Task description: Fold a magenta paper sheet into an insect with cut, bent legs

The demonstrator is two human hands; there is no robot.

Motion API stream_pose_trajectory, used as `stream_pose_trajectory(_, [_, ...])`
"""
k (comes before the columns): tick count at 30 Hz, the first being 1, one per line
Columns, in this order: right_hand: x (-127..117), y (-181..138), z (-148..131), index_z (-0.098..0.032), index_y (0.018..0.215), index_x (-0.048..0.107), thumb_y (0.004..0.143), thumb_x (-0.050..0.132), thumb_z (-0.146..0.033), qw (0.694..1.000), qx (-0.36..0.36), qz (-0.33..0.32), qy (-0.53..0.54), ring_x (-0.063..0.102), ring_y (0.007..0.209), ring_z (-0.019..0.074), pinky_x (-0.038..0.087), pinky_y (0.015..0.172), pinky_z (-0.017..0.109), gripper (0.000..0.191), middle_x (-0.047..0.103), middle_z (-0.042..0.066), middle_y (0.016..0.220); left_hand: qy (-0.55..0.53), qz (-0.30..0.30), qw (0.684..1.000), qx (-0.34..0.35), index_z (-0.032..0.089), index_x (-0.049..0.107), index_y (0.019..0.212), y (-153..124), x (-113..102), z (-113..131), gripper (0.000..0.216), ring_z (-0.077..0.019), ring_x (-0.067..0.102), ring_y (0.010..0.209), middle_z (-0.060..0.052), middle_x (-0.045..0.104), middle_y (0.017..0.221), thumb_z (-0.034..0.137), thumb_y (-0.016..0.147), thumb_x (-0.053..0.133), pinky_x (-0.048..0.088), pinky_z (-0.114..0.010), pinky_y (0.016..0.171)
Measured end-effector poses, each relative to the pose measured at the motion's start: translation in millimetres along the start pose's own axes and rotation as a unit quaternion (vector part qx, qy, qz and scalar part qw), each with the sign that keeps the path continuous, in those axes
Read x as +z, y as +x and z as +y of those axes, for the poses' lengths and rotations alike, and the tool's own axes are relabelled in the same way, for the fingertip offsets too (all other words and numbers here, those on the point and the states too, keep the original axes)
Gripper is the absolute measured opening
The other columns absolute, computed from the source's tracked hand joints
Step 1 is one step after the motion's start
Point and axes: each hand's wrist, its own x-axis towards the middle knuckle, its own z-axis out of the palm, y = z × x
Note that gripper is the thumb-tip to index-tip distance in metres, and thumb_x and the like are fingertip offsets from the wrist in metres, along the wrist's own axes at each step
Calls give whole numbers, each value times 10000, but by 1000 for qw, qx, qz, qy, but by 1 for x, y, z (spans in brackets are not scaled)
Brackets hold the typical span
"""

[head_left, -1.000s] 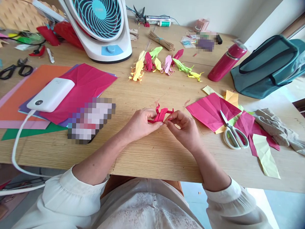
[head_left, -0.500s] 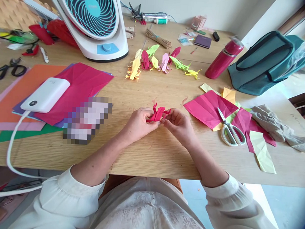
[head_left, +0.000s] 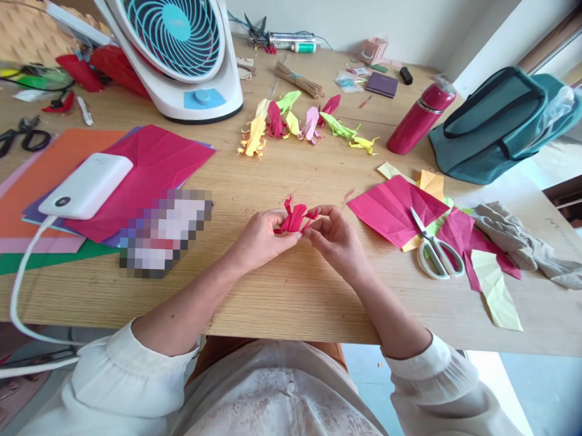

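A small folded figure of magenta paper [head_left: 295, 219] is held just above the wooden table [head_left: 293, 288] between both hands. My left hand [head_left: 259, 239] pinches its left side with fingers closed. My right hand [head_left: 335, 240] pinches a thin point on its right side, fingers curled. A row of finished paper figures [head_left: 304, 124] in yellow, pink, magenta and green lies farther back on the table.
White-handled scissors [head_left: 435, 251] rest on magenta and yellow paper scraps [head_left: 396, 209] at the right. Coloured sheets [head_left: 150, 162] with a white power bank [head_left: 86, 185] lie left. A fan [head_left: 175, 42], red bottle [head_left: 416, 120], teal bag [head_left: 504, 124] and black scissors [head_left: 17, 138] stand around.
The hands keep the same pinch on the magenta figure, with small finger shifts. The view has drifted slightly, so everything sits a little to the left.
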Motion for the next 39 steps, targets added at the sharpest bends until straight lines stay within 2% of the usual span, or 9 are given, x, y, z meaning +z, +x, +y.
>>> stream_pose_trajectory(2, [-2,1,0,-252,1100,492,836,716,-454,1000,4,-9,8,550,624,123,410,542,257,400,604,-40,736,-13,2,1000,-6,151,726,797,0,-1,1,134,-147,623,732,-4,712,786,264,800,654,465,-233,676])
stream_pose_trajectory(7, [-2,5,4,-243,1088,501,794,754,-523,1000,-6,-7,24,590,715,136,466,611,266,479,608,-19,796,20,-1,1000,-22,145,701,711,0,-2,2,171,-143,570,657,3,653,670,296,784,669,408,-243,620])
stream_pose_trajectory(12, [0,1,1,-247,1030,504,867,697,-425,995,-65,46,-53,564,674,131,463,602,265,310,582,-28,770,-43,-13,997,-68,146,736,823,0,-3,-6,231,-165,599,716,-1,679,728,368,800,676,424,-263,674])
stream_pose_trajectory(14, [0,-4,-5,-242,975,539,914,647,-326,978,-123,92,-141,562,695,135,477,635,281,150,595,-10,799,-79,-4,992,-97,158,724,825,1,-3,-10,224,-151,582,689,20,655,698,377,787,697,418,-264,681])
stream_pose_trajectory(16, [-1,-8,-11,-241,922,593,947,587,-224,945,-201,106,-233,573,758,151,495,697,310,31,610,19,856,-111,-5,987,-119,166,697,775,1,-5,-12,216,-138,560,662,36,620,661,381,772,713,410,-263,680])
stream_pose_trajectory(19, [-2,-11,-14,-266,997,675,954,541,-128,896,-294,76,-324,583,814,176,500,721,345,197,591,49,906,-129,-11,984,-126,170,687,733,2,-6,-11,203,-146,564,671,31,620,657,370,748,720,420,-268,674])
stream_pose_trajectory(21, [-4,-10,-13,-290,1073,696,944,542,-101,874,-320,62,-359,581,811,185,497,711,357,275,577,56,907,-130,-14,983,-127,174,706,739,2,-6,-8,191,-160,578,680,23,635,661,365,736,718,434,-278,671])
stream_pose_trajectory(32, [-9,-7,-8,-305,1130,692,925,602,-119,849,-351,57,-392,597,851,205,505,719,369,292,590,72,943,-197,-52,971,-126,163,748,757,1,-6,-2,156,-155,617,723,18,705,715,312,712,745,441,-285,760])
stream_pose_trajectory(39, [-9,-7,-9,-298,1069,701,923,600,-126,850,-344,55,-394,605,843,202,511,710,369,247,594,68,932,-195,-60,971,-124,164,731,744,1,-7,2,152,-165,613,725,15,681,697,314,719,734,456,-294,754])
